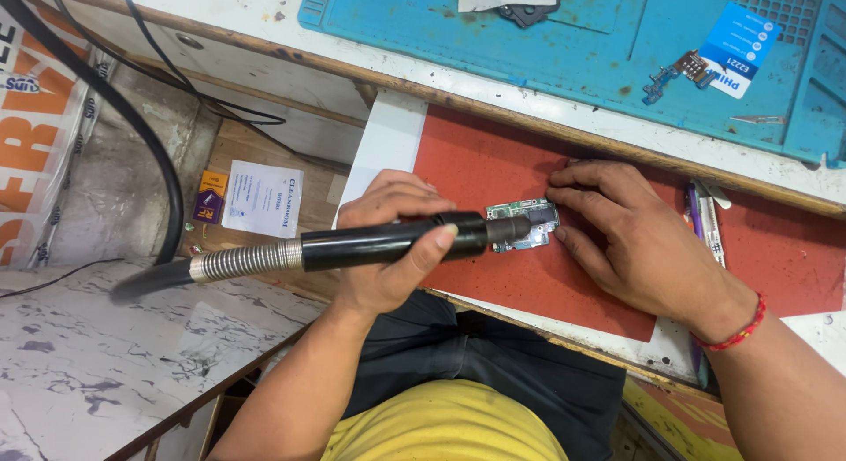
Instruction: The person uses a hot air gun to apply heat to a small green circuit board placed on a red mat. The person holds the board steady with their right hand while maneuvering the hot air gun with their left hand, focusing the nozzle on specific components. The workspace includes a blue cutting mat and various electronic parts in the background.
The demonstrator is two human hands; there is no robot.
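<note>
Bottom of frame: my lap, yellow shirt (pixel 449 426) and dark trousers. Just above, my left hand (pixel 388 249) is wrapped round the black hot-air handle (pixel 388 242) — fingers (pixel 432 249) curled tight on the barrel, thumb over the top, nothing loose. The ribbed metal hose (pixel 233 261) trails off to the left w/ the cable. Nozzle end sits right over the small circuit board (pixel 524 223), which lies at centre frame on the red mat (pixel 493 161).

My right hand (pixel 634 232) lies flat on the mat just right of the board, fingers (pixel 573 201) together and nearly straight, tips touching the board's right edge to pin it; it grips nothing.

To do this bit well, I reckon: keep the nozzle over the one spot, steady the handle w/ the wrist, and keep my right fingertips on the edge only, away from the nozzle end.

Further up: tabletop (pixel 388 135) edge, then the blue work mat (pixel 546 47) across the top, w/ small metal parts (pixel 679 73) and a blue-white card (pixel 736 48) at upper right. Pens (pixel 701 219) lie at right of the red mat.
</note>
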